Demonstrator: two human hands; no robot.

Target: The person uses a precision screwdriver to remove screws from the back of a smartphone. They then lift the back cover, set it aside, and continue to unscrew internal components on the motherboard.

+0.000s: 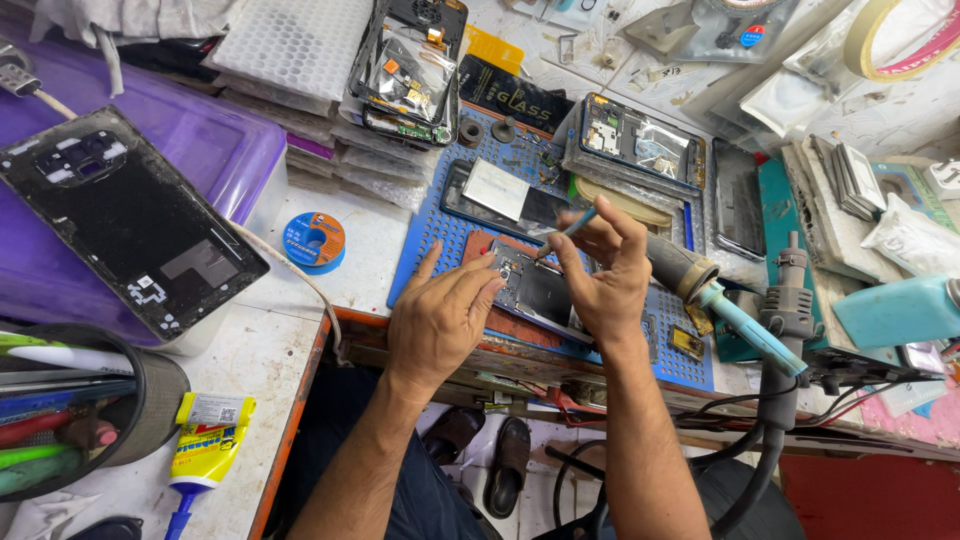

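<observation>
Both hands meet over the opened phone [535,292] lying on the blue perforated mat [430,235]: my left hand [440,320] rests flat, fingers extended, steadying its near edge. Pinched in my right hand [605,270] is a thin blue-handled tool [572,226], tip angled down at the phone's upper end.

Both forearms are bare to past the elbow, with no sleeves, rings, watch or gloves visible on the left hand [440,315] or right hand [605,275] (dark trousers and dark sandals appear below the bench edge).
</observation>
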